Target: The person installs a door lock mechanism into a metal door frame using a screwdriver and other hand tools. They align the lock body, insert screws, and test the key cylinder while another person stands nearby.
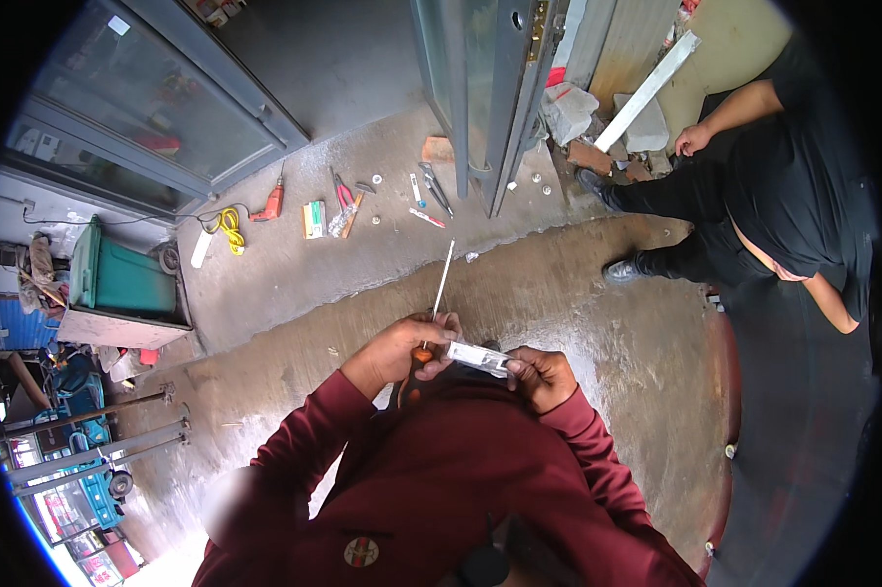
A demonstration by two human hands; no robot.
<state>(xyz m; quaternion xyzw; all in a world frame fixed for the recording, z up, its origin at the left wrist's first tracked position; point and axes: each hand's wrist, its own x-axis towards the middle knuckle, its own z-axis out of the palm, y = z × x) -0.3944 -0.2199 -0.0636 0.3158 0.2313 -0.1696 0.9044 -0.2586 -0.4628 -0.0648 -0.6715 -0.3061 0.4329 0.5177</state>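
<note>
In front of my chest, my left hand (412, 350) is closed round a screwdriver (443, 282). Its long thin shaft points away from me, and part of its orange handle shows below the fingers. The thumb and fingertips of that hand also touch the near-left end of a small white packet (478, 358), which looks wrapped in clear plastic. My right hand (543, 378) pinches the packet's other end. What lies inside the packet I cannot make out.
On the concrete ahead lie a red drill (269, 202), a yellow cable (231, 231), pliers (341, 190) and a hammer (351, 215). A glass door (495, 108) stands ajar. A person in black (783, 186) stands at right, near rubble (590, 157). A green bin (128, 272) is at left.
</note>
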